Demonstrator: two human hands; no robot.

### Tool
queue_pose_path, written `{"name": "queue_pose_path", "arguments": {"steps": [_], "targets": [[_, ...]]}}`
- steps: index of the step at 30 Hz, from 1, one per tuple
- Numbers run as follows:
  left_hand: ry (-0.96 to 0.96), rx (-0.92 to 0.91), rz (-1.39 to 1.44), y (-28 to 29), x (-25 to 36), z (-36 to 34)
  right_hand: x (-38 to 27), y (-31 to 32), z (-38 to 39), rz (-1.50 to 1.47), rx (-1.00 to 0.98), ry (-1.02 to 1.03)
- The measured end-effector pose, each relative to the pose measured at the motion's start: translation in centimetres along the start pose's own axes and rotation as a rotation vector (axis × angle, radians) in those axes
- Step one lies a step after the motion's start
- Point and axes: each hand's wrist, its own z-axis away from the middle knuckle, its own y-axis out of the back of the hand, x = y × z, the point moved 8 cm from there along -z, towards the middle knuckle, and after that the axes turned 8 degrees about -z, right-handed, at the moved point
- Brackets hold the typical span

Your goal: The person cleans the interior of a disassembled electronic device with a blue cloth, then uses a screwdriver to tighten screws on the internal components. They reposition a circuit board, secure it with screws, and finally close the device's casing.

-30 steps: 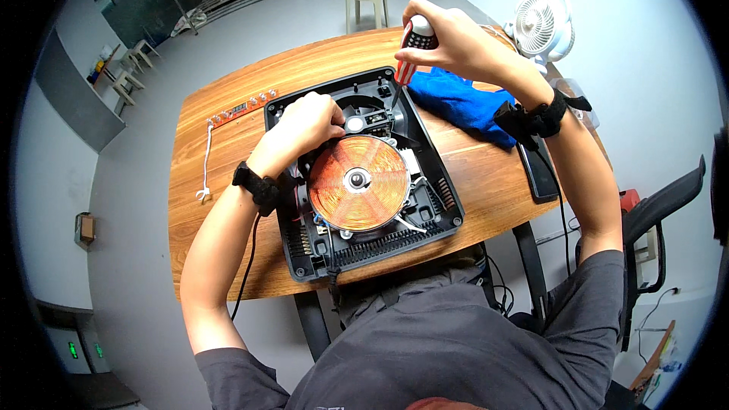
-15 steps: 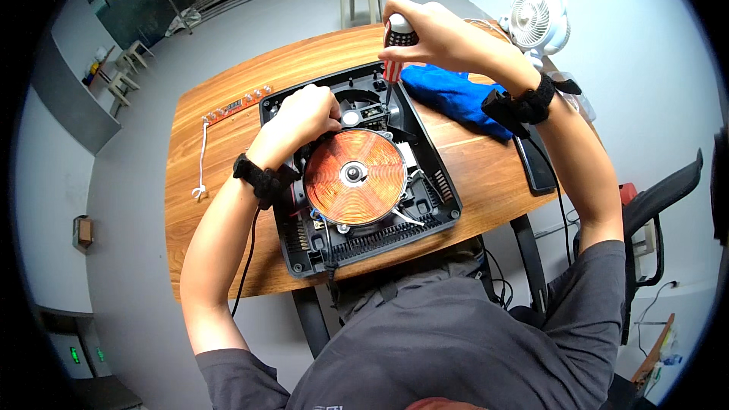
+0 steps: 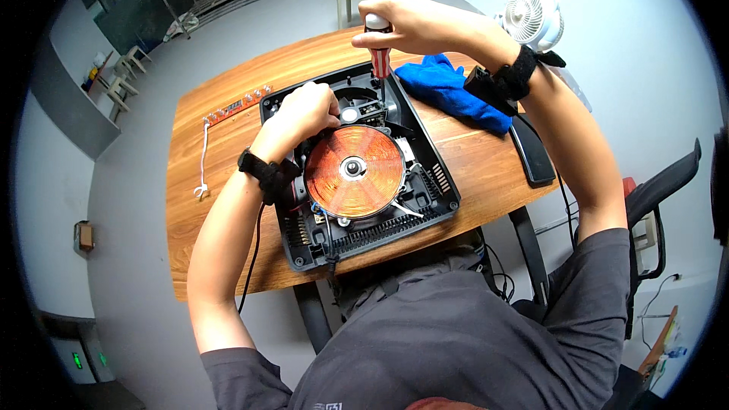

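The right hand (image 3: 410, 23) clenches a red-and-white screwdriver (image 3: 380, 64), which could slip if tilted, while the left hand (image 3: 305, 112) curls, hold hidden, over the black plastic casing (image 3: 419, 133) on the wooden bench (image 3: 228, 144).

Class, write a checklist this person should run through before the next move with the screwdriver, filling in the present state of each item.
1. Right hand grips the screwdriver by its handle: ok.
2. Screwdriver points down into the black casing: ok.
3. Screwdriver tip properly seated: cannot tell; it is too small to make out.
4. Left hand apart from the screwdriver: ok; its fingertips are to the left, near the copper coil.
5. Copper coil clear of the screwdriver: ok.
6. Table free of loose things: not ok; a blue cloth and a dark phone lie right of the casing.
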Motion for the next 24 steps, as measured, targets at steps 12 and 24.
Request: {"name": "queue_pose_path", "arguments": {"steps": [12, 24], "targets": [[0.004, -0.016, -0.002, 0.1, 0.1, -0.4, -0.4, 1.1, -1.0, 0.379, 0.037, -0.149], [-0.037, 0.006, -0.002, 0.1, 0.1, -0.6, 0.5, -0.1, -1.2, 0.173, -0.081, -0.174]]}}
